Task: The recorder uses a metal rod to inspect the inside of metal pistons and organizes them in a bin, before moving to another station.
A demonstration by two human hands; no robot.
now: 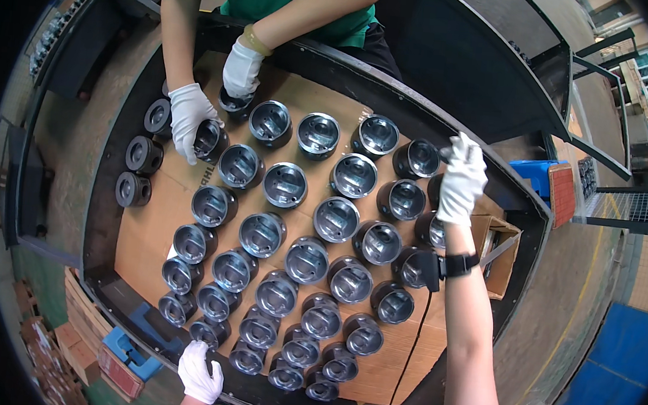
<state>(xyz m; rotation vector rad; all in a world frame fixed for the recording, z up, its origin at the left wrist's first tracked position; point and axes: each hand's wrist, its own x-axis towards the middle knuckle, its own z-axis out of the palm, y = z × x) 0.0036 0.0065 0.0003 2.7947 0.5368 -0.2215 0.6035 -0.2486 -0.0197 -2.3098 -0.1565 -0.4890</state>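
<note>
Rows of shiny metal pistons (285, 185) stand on a cardboard sheet (146, 242) inside a dark metal bin (106, 208). My left hand (200, 373), in a white glove, is at the near edge with fingers stretched out and thumb apart. Its fingertips reach the closest piston (209, 332); whether they touch it I cannot tell. My right hand (463, 179), also gloved, is raised at the right side beside a piston (419, 158). Its fingers are curled inward, and what they hold, if anything, is hidden. That hand partly covers another piston (431, 228).
Across the bin, a person in a green shirt (294, 2) has one gloved hand (190, 119) on a piston and the other (241, 70) over another. An open cardboard box (503, 270) sits at the right. A black cable (411, 346) hangs from my right wrist strap over the pistons.
</note>
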